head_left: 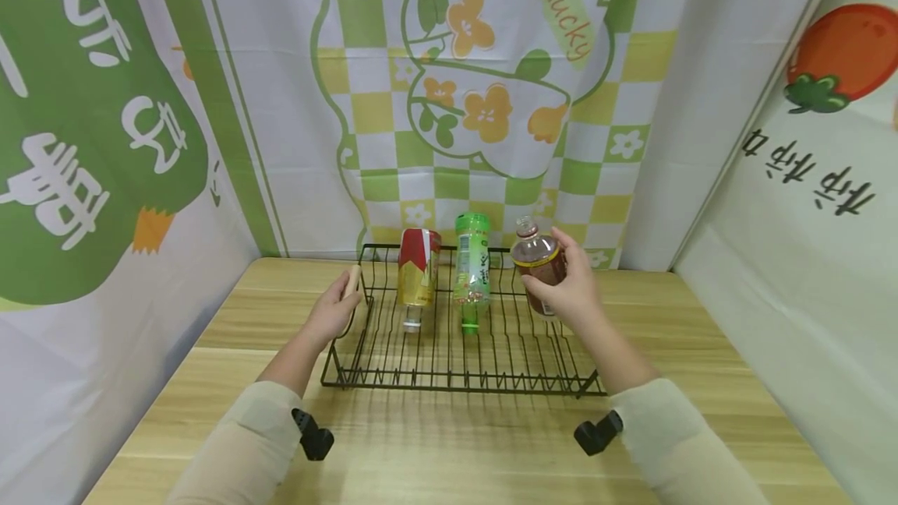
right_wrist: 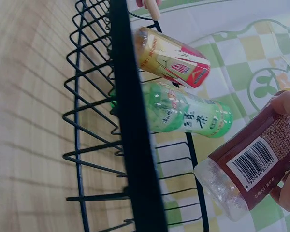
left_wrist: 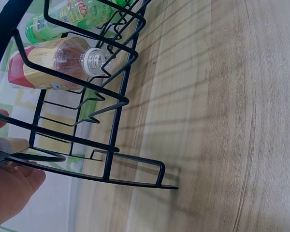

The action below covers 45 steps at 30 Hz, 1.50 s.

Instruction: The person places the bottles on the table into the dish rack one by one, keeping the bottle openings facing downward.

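Observation:
My right hand (head_left: 577, 291) grips a clear plastic bottle with a dark brown label (head_left: 543, 265), its neck up and leaning slightly, over the right part of a black wire dish rack (head_left: 463, 382). In the right wrist view the bottle's label (right_wrist: 256, 162) shows a barcode, and its base points down toward the rack. My left hand (head_left: 333, 313) holds the pale wooden handle (head_left: 353, 280) on the rack's left side. Between the hands, a red-and-yellow-labelled bottle (head_left: 418, 267) and a green bottle (head_left: 472, 259) stand neck down in the rack.
The rack sits on a light wood-grain table (head_left: 449, 450). A green-and-white checked cloth (head_left: 484, 139) hangs close behind it, with printed cloths (head_left: 91, 115) at both sides. Thin wire dividers run along the rack's front.

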### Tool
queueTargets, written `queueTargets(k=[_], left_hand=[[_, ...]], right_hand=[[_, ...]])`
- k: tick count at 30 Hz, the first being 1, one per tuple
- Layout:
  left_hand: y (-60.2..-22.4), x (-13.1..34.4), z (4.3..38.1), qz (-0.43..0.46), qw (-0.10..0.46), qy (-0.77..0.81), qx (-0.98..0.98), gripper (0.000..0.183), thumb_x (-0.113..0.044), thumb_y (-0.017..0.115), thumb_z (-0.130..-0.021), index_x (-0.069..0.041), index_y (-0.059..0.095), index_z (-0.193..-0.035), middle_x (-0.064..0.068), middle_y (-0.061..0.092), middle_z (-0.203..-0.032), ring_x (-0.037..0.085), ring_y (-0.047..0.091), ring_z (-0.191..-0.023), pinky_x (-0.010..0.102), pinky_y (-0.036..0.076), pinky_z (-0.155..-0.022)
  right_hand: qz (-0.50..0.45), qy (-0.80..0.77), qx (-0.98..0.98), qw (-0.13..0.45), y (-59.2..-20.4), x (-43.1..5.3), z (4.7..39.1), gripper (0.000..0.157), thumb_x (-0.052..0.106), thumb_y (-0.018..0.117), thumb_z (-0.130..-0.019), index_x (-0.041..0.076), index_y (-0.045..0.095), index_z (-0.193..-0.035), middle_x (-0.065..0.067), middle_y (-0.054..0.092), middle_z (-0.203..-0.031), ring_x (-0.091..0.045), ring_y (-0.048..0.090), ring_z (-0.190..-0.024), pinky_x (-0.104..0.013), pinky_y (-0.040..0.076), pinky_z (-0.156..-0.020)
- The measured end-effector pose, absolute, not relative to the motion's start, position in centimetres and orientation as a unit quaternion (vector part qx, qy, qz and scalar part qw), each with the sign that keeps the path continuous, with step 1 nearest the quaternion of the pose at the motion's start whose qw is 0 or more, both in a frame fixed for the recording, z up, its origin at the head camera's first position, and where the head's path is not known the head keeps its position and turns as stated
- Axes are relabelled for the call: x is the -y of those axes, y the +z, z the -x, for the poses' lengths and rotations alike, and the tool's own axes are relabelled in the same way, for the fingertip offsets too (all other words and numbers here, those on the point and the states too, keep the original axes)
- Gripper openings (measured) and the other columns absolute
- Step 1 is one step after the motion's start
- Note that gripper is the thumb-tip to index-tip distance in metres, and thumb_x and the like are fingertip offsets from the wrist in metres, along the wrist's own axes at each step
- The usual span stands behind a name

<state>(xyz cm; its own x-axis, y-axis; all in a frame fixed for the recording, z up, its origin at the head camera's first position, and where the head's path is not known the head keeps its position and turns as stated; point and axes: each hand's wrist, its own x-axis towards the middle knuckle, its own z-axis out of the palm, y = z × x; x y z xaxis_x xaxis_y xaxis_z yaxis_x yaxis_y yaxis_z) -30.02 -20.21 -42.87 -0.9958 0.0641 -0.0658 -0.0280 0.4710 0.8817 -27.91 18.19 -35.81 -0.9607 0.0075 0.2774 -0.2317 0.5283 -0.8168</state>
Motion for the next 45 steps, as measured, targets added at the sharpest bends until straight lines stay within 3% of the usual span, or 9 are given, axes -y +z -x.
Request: queueTargets(k=[7,16,25,32,38,45], left_hand=[[-41.9,19.8,30.2,-0.028,0.016,0.485,-0.874,0.073,-0.038,0.043,-0.103,-0.002,0.009,-0.157,0.023,0.015,-0.162,0.042,0.017,-0.149,0.056,0.018,-0.120],[-39.5,16.5,29.6,-0.068,-0.011,0.491,-0.869,0.066,-0.028,0.051,-0.101,-0.003,0.022,-0.155,0.022,0.016,-0.162,0.041,0.014,-0.150,0.057,0.017,-0.120],[-38.0,12.2,28.7,-0.119,0.030,0.516,-0.848,0.070,-0.032,0.058,-0.098,-0.008,0.025,-0.156,0.015,0.023,-0.162,0.037,0.017,-0.150,0.059,0.020,-0.119],[-38.1,9.3,28.1,-0.153,0.076,0.576,-0.800,0.073,-0.026,0.063,-0.096,-0.009,0.024,-0.156,0.017,0.022,-0.162,0.040,0.021,-0.149,0.051,0.022,-0.120],[-38.1,7.8,28.0,-0.156,0.104,0.596,-0.781,0.080,-0.027,0.069,-0.091,-0.010,0.025,-0.156,0.018,0.027,-0.160,0.040,0.029,-0.146,0.052,0.032,-0.115],[-38.0,7.2,28.0,-0.163,0.119,0.570,-0.796,0.081,-0.028,0.075,-0.087,-0.011,0.032,-0.153,0.019,0.049,-0.145,0.036,0.052,-0.129,0.046,0.050,-0.101]], right_hand=[[-0.066,0.462,0.879,0.103,-36.3,-17.4,27.8,0.089,0.017,0.075,-0.083,0.019,0.024,-0.156,-0.024,0.033,-0.148,-0.045,0.041,-0.134,-0.062,0.039,-0.106],[-0.100,0.412,0.900,0.102,-37.2,-16.7,27.5,0.086,0.020,0.077,-0.083,0.019,0.030,-0.154,-0.020,0.040,-0.144,-0.038,0.048,-0.128,-0.053,0.046,-0.104],[-0.137,0.403,0.901,0.078,-37.9,-15.6,26.7,0.085,0.017,0.078,-0.082,0.015,0.032,-0.153,-0.021,0.039,-0.146,-0.039,0.044,-0.130,-0.056,0.043,-0.105],[-0.165,0.377,0.909,0.073,-38.6,-14.6,26.2,0.083,0.017,0.080,-0.081,0.014,0.036,-0.151,-0.020,0.042,-0.142,-0.038,0.046,-0.127,-0.054,0.045,-0.103],[-0.198,0.343,0.915,0.077,-38.9,-14.0,25.9,0.083,0.016,0.081,-0.079,0.014,0.038,-0.150,-0.020,0.046,-0.140,-0.038,0.048,-0.125,-0.057,0.045,-0.101],[-0.211,0.306,0.925,0.070,-39.1,-13.4,25.5,0.082,0.020,0.081,-0.079,0.018,0.040,-0.149,-0.015,0.051,-0.137,-0.035,0.050,-0.122,-0.054,0.047,-0.100]])
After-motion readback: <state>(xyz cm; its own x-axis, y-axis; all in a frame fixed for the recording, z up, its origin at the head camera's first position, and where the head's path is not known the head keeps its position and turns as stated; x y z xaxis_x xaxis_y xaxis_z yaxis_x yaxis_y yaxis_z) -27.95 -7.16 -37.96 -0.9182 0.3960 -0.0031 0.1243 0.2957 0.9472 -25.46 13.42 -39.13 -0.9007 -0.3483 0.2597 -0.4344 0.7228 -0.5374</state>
